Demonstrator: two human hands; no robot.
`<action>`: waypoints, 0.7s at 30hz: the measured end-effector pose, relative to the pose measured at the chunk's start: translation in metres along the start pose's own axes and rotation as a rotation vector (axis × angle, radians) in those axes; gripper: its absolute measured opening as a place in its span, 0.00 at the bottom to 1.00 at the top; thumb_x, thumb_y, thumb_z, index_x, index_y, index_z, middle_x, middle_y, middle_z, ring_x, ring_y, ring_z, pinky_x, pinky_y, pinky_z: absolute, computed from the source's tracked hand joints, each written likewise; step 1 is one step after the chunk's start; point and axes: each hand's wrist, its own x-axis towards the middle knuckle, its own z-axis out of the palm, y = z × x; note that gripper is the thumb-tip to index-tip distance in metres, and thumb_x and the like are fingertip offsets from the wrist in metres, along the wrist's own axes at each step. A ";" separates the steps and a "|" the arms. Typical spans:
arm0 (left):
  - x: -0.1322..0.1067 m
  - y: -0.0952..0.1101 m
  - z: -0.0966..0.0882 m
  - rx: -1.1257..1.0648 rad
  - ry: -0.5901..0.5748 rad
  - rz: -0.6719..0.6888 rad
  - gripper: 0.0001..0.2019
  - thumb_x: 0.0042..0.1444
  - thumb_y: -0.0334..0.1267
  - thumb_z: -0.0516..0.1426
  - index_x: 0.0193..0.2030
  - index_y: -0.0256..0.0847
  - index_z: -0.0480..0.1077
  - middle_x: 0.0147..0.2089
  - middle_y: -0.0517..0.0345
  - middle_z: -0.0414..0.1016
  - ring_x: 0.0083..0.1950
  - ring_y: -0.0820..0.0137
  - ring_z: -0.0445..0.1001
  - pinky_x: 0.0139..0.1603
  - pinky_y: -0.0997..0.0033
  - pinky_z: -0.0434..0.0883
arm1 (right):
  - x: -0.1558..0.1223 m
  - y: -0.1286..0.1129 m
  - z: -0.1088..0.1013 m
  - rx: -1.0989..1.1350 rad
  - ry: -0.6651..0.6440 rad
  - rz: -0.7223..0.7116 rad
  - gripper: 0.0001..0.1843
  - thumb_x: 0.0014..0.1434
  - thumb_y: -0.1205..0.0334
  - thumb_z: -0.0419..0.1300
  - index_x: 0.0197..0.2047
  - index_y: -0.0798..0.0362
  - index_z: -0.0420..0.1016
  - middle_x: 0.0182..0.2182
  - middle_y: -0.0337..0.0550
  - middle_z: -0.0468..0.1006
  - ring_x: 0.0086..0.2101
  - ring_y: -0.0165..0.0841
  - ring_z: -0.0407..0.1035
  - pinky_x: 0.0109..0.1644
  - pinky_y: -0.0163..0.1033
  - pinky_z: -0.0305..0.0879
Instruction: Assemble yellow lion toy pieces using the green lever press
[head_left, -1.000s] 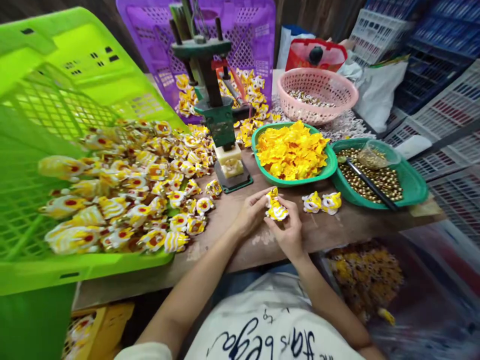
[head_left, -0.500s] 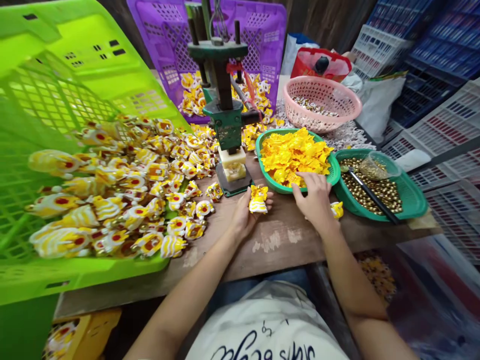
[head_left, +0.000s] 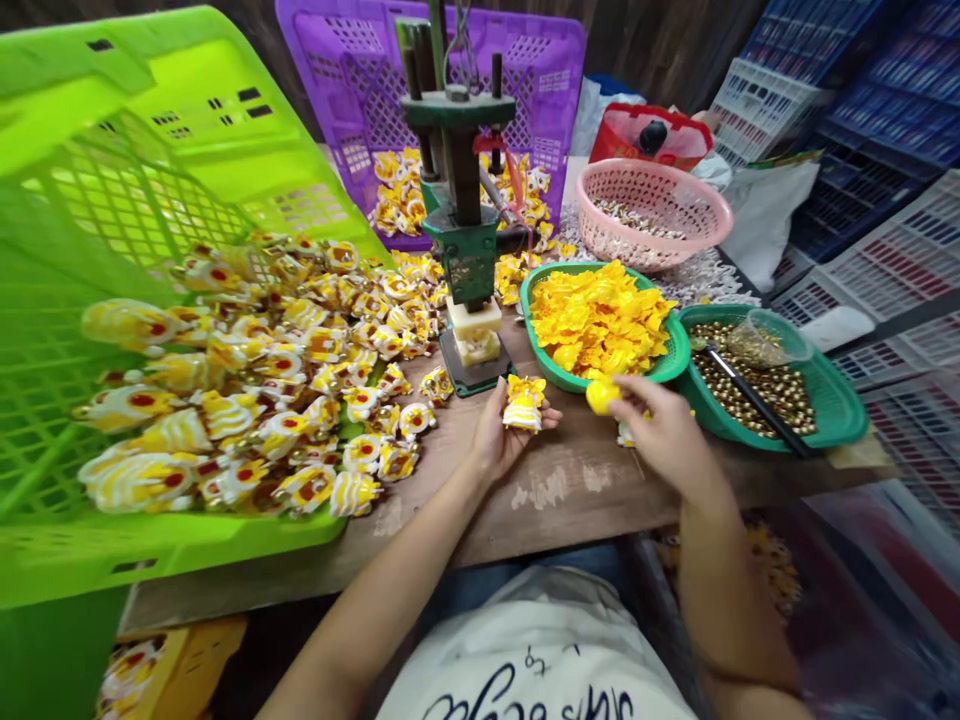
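My left hand [head_left: 496,432] holds a small yellow and white plastic toy part [head_left: 523,404] on its fingers, in front of the press. Between thumb and fingers of my right hand [head_left: 660,425] is a rounded yellow plastic piece [head_left: 601,396], just off the near rim of a green basket [head_left: 551,372]. That basket is heaped with thin yellow plastic pieces [head_left: 600,310]. Partly hidden behind my right hand, another yellow and white part [head_left: 625,436] lies on the table. A hand press [head_left: 466,250] with a pale block under its ram stands behind my left hand.
A lime green crate [head_left: 225,545] on the left spills yellow and white parts [head_left: 300,400] onto the table [head_left: 442,530]. Gold balls [head_left: 739,375] and a black-handled tool [head_left: 757,400] are in a green tray [head_left: 840,415]. Behind stand a pink basket [head_left: 652,205] and a purple crate [head_left: 330,60].
My right hand has come out of the green basket toward me, now with a yellow plastic piece in its fingers. My left hand still holds its toy part. The view has shifted slightly.
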 end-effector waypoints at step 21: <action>-0.033 -0.028 0.043 0.601 -0.142 0.438 0.18 0.47 0.43 0.70 0.44 0.42 0.75 0.45 0.52 0.77 0.46 0.62 0.75 0.46 0.68 0.71 | -0.067 -0.024 0.065 0.751 0.310 0.097 0.30 0.63 0.53 0.60 0.64 0.51 0.57 0.58 0.57 0.70 0.56 0.43 0.71 0.58 0.49 0.72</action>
